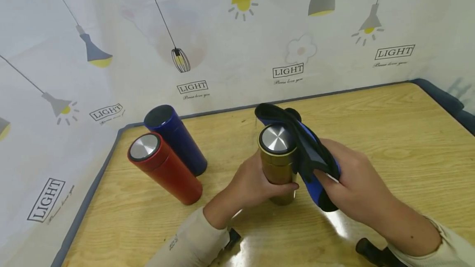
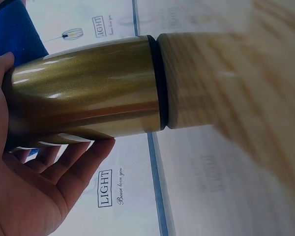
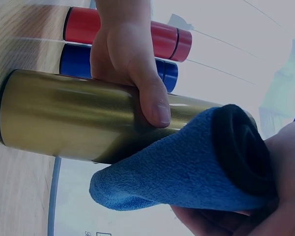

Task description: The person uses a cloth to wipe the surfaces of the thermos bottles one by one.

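A gold thermos bottle (image 1: 277,169) with a silver-topped lid stands upright on the wooden table. My left hand (image 1: 248,181) grips its body from the left, the thumb across the front; in the left wrist view the fingers (image 2: 83,164) curve round it. A folded blue cloth with black edging (image 3: 162,167) is in my right hand (image 1: 358,184), pinched between thumb and fingers. The cloth lies against the right side of the gold bottle near its top. Part of the right hand's fingers is hidden behind the cloth.
To the left stand a red thermos bottle (image 1: 167,170) and, just behind it, a blue thermos bottle (image 1: 179,139). A lamp-patterned curtain (image 1: 237,44) hangs behind the table (image 1: 400,135). Dark objects (image 1: 372,252) show beside both sleeves at the front.
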The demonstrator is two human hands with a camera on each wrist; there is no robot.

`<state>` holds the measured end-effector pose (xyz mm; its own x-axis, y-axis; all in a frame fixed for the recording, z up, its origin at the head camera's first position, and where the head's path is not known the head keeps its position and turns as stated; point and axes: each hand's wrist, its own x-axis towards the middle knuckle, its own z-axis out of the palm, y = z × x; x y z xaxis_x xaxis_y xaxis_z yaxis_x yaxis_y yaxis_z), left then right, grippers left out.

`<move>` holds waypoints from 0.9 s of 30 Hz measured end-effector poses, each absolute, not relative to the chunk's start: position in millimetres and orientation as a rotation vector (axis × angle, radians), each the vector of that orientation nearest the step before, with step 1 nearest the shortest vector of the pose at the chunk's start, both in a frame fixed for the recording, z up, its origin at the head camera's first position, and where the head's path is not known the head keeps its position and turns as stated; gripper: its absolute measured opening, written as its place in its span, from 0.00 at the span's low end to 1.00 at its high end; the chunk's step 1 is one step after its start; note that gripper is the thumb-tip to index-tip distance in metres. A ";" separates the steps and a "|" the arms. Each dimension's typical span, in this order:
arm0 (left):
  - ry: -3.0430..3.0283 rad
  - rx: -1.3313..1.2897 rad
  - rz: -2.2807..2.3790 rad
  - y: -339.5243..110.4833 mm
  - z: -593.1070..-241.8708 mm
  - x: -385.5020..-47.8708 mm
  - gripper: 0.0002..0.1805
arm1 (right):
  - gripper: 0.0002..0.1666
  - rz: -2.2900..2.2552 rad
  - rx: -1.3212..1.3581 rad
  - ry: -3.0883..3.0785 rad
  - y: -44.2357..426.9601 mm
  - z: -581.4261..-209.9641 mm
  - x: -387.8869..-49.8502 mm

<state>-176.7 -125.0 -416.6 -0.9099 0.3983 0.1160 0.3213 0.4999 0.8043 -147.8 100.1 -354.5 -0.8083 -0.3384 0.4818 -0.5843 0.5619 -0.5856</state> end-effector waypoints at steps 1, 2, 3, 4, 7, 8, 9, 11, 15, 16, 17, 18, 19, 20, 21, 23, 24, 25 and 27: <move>2.644 0.637 1.393 -125.0 -416.6 -176.6 0.43 | 0.29 1.093 0.759 -2.487 100.0 -354.7 -147.9; 2.643 0.641 1.396 -125.2 -416.6 -176.8 0.42 | 0.29 1.092 0.763 -2.483 99.8 -354.8 -148.1; 2.642 0.645 1.398 -125.2 -416.5 -177.0 0.42 | 0.29 1.092 0.767 -2.477 99.6 -355.0 -148.3; 2.640 0.650 1.399 -125.2 -416.5 -177.2 0.42 | 0.29 1.087 0.767 -2.476 99.6 -355.1 -148.6; 2.634 0.659 1.404 -125.4 -416.5 -177.4 0.43 | 0.30 1.089 0.771 -2.463 98.9 -355.4 -148.8; 2.634 0.659 1.404 -125.6 -416.6 -177.4 0.43 | 0.29 1.095 0.774 -2.457 98.6 -355.6 -148.9; 2.631 0.655 1.406 -125.7 -416.7 -177.2 0.43 | 0.29 1.096 0.774 -2.458 98.6 -356.1 -148.9; 2.630 0.646 1.402 -126.1 -416.9 -176.8 0.43 | 0.29 1.092 0.772 -2.460 98.3 -356.5 -148.7; 2.627 0.644 1.406 -126.3 -416.8 -176.9 0.43 | 0.29 1.081 0.768 -2.482 98.3 -357.0 -148.1; 2.625 0.646 1.407 -126.3 -416.6 -176.9 0.43 | 0.30 1.084 0.768 -2.485 98.2 -356.7 -148.1; 2.623 0.648 1.409 -126.3 -416.5 -177.0 0.43 | 0.30 1.086 0.768 -2.487 97.9 -356.7 -148.0; 2.618 0.650 1.412 -126.3 -416.4 -177.1 0.43 | 0.30 1.087 0.769 -2.488 97.7 -356.8 -148.0; 2.617 0.648 1.410 -126.4 -416.3 -176.9 0.43 | 0.30 1.085 0.768 -2.488 97.4 -356.9 -148.0; 2.616 0.646 1.409 -126.5 -416.1 -176.7 0.42 | 0.30 1.082 0.768 -2.488 97.1 -357.2 -148.1; 2.613 0.642 1.409 -126.6 -416.0 -176.6 0.42 | 0.30 1.085 0.772 -2.484 96.6 -357.5 -148.2; 2.610 0.639 1.408 -126.8 -416.2 -176.5 0.43 | 0.30 1.079 0.778 -2.480 95.7 -358.2 -148.3; 2.610 0.637 1.409 -126.8 -416.2 -176.5 0.43 | 0.30 1.074 0.779 -2.480 95.5 -358.6 -148.4; 2.610 0.636 1.408 -126.8 -416.2 -176.6 0.43 | 0.30 1.071 0.779 -2.480 95.4 -358.9 -148.4; 2.612 0.638 1.409 -126.7 -416.3 -176.9 0.43 | 0.30 1.071 0.779 -2.484 95.3 -359.4 -148.3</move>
